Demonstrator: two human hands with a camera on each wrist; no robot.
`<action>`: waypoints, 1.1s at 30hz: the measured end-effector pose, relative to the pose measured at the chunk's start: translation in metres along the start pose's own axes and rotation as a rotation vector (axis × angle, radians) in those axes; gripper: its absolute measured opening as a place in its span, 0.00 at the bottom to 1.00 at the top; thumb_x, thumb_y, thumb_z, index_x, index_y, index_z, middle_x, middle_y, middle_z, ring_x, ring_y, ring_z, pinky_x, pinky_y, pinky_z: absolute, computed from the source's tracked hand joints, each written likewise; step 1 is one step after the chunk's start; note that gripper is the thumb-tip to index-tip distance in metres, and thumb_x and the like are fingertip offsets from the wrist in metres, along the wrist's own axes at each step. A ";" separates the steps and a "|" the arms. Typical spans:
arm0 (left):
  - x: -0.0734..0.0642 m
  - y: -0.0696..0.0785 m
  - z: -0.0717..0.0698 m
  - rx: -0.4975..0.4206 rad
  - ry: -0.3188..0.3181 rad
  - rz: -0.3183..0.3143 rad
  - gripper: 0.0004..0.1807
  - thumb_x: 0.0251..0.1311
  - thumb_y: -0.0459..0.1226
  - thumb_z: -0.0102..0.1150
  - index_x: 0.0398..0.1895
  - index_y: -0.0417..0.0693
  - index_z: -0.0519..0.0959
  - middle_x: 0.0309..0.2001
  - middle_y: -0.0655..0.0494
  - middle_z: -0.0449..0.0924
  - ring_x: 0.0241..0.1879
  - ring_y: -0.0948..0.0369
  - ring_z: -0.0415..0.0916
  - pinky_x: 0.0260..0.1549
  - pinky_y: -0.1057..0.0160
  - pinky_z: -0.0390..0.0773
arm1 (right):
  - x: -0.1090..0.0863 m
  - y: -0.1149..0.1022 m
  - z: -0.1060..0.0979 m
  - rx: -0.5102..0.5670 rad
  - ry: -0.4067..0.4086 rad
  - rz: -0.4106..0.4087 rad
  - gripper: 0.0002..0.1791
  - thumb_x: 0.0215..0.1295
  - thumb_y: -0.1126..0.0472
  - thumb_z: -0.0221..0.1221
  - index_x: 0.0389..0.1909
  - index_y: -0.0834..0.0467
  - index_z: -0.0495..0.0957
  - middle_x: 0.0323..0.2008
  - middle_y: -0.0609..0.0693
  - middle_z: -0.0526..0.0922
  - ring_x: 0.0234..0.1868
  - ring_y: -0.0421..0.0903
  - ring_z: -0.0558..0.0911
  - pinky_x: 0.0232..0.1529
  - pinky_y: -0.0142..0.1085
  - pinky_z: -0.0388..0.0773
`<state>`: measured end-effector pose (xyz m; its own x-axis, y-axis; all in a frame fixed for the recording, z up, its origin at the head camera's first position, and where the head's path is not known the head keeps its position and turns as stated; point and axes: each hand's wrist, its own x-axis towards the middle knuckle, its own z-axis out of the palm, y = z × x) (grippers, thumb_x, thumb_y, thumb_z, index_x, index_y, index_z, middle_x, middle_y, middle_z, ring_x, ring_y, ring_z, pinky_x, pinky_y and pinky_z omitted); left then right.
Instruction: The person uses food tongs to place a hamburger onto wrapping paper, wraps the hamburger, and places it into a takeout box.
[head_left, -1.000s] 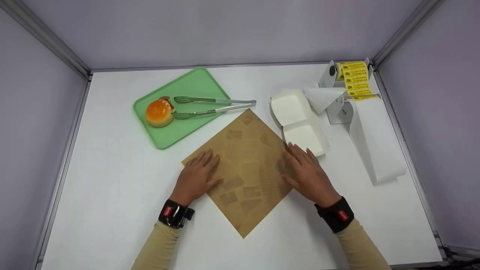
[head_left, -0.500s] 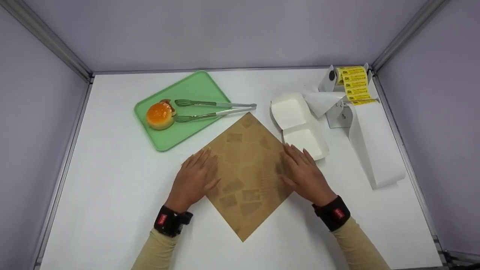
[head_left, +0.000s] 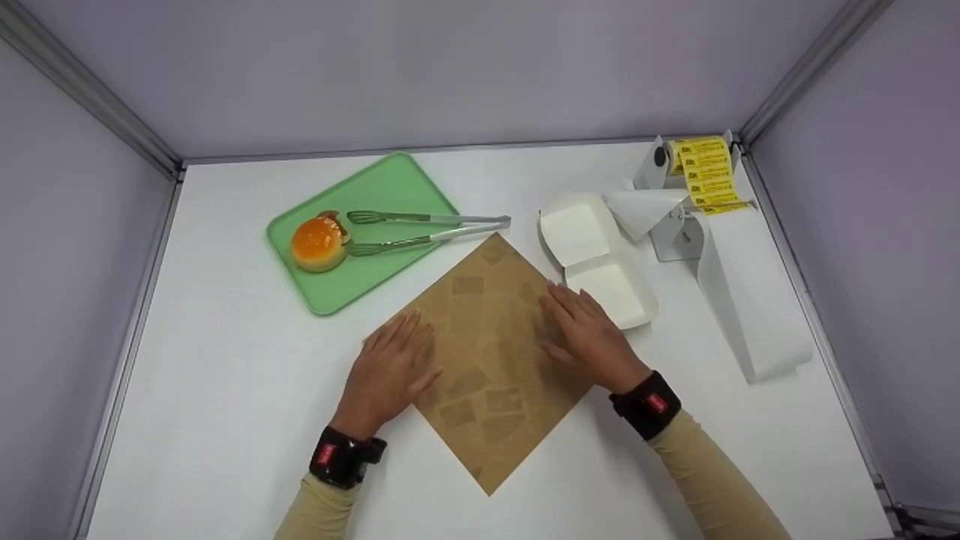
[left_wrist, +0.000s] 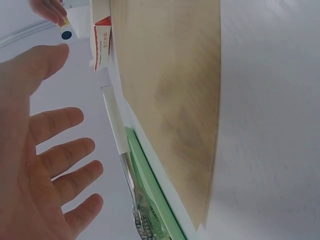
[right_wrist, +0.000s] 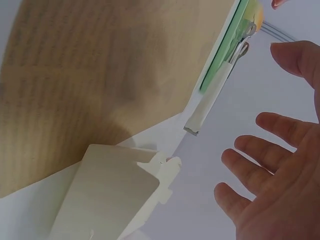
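A square of brown wrapping paper (head_left: 487, 420) with faint print lies turned like a diamond on the white table. Over its left corner is my left hand (head_left: 386, 379), with fingers extended. My right hand (head_left: 592, 337) is over the right corner, its fingers straight and pointing up and inward. Both wrist views show the fingers spread, with nothing between them: the left hand (left_wrist: 45, 165) beside the paper (left_wrist: 170, 75), and the right hand (right_wrist: 280, 165) apart from it. Just beyond the right hand stands an unfolded white burger box (head_left: 607, 289), its near half partly behind the fingers.
Back left, a green tray (head_left: 390, 180) bears a burger (head_left: 319, 244) and metal tongs (head_left: 465, 227), whose handle overhangs the tray near the paper's top corner. At back right stands a label dispenser (head_left: 675, 232) with a yellow label roll (head_left: 705, 169) and a long white backing strip (head_left: 757, 300).
My right hand has slid left, further over the paper. The left hand stays nearly in place. The whole head view has shifted slightly, so the table sits lower.
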<state>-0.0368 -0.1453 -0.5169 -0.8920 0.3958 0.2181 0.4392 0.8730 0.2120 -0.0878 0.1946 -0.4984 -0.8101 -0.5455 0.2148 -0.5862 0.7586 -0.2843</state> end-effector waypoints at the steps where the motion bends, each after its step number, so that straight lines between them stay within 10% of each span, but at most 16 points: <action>1: 0.000 0.000 0.000 0.001 -0.002 -0.001 0.37 0.63 0.56 0.63 0.70 0.46 0.73 0.72 0.46 0.71 0.73 0.48 0.67 0.72 0.45 0.66 | 0.003 -0.001 0.000 0.002 -0.003 -0.003 0.38 0.61 0.55 0.71 0.70 0.64 0.69 0.72 0.64 0.69 0.74 0.57 0.69 0.75 0.56 0.64; 33: -0.013 0.007 0.002 0.010 0.068 0.007 0.37 0.59 0.53 0.69 0.69 0.48 0.74 0.70 0.47 0.73 0.70 0.50 0.71 0.67 0.45 0.73 | 0.079 -0.017 0.011 -0.071 -0.005 -0.157 0.36 0.63 0.54 0.69 0.68 0.65 0.70 0.70 0.63 0.72 0.72 0.59 0.72 0.72 0.57 0.67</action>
<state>-0.0223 -0.1439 -0.5207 -0.8793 0.3822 0.2841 0.4443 0.8732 0.2003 -0.1415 0.1346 -0.4870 -0.7090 -0.6608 0.2463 -0.7035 0.6874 -0.1807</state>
